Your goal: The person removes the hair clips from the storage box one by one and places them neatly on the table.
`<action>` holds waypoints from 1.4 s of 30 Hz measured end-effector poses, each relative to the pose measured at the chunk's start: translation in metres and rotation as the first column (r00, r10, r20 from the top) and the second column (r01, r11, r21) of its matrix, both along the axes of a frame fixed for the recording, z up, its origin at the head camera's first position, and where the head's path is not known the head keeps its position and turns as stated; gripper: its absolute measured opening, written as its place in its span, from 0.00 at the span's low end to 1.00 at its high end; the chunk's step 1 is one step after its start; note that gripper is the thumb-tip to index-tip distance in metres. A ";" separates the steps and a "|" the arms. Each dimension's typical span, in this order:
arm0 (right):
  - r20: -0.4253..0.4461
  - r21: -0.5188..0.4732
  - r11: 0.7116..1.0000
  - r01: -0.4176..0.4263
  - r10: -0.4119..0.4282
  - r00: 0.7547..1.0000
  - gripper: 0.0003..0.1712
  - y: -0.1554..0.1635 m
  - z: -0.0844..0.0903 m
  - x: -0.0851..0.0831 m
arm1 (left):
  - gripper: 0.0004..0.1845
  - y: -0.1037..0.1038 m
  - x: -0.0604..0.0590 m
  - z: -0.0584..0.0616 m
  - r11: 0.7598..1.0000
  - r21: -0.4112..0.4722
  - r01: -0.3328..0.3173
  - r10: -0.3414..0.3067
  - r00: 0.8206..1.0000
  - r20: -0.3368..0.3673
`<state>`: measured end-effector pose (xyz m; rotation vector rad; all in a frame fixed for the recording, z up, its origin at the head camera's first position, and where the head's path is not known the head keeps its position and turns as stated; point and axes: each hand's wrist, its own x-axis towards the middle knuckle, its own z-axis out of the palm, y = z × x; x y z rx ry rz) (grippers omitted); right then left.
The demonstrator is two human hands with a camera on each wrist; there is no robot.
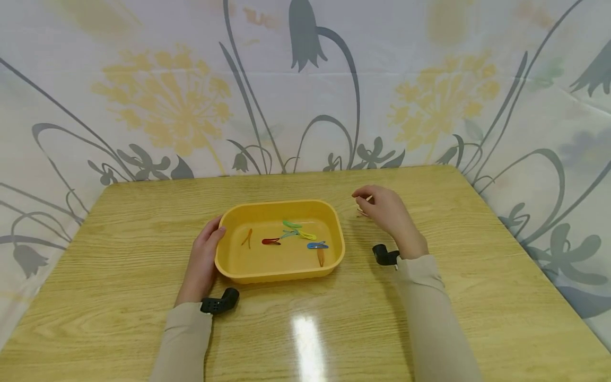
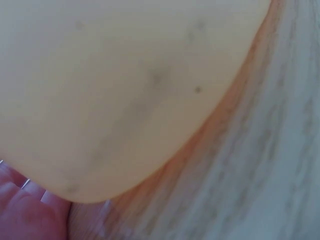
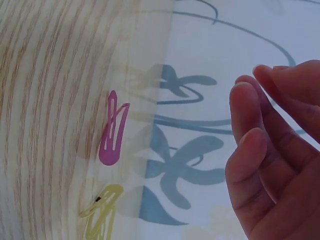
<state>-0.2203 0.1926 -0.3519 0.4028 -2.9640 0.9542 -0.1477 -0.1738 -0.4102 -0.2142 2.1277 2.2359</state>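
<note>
Light snap clips beside a light plastic tray, centre of the frame

The left hand (image 1: 202,260) rests open against the yellow tray (image 1: 238,270); the right hand (image 1: 384,209), loosely curled and holding nothing, hovers over a pink hair clip (image 3: 112,134) on the worktop (image 1: 143,223) — thin, springy, likely slick, best pinched by its edges.

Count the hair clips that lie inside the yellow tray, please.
7 in the yellow tray: orange, red, green, teal, yellow, blue, brown. Overlaps may hide more.

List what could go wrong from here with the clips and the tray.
1. The pink clip and yellow clip lie flat on the table beside the right hand; flat clips may slip from a fingertip grip.
2. The left hand only rests against the tray rim, so a knock might shift it.
3. Clips dropped in may hide among those inside.
</note>
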 end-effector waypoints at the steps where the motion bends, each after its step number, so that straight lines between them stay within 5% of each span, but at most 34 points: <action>1: 0.001 0.001 1.000 -0.006 0.006 1.000 0.16 0.000 0.001 0.001 | 0.25 0.000 0.000 0.000 1.000 -0.001 0.000 0.000 1.000 -0.002; 16: -0.022 0.068 0.994 -0.084 0.086 0.996 0.15 -0.004 0.000 0.013 | 0.26 0.004 -0.001 -0.001 1.000 -0.013 0.017 -0.017 1.000 0.020; 32: -0.085 0.066 0.959 -0.275 0.280 0.956 0.12 -0.019 -0.004 0.021 | 0.24 0.011 0.009 0.022 1.000 -0.021 0.002 -0.002 0.999 0.036; 42: 0.004 0.094 0.921 -0.378 0.380 0.925 0.13 -0.037 -0.007 0.019 | 0.25 -0.001 -0.001 -0.001 1.000 -0.004 -0.014 0.014 1.000 0.008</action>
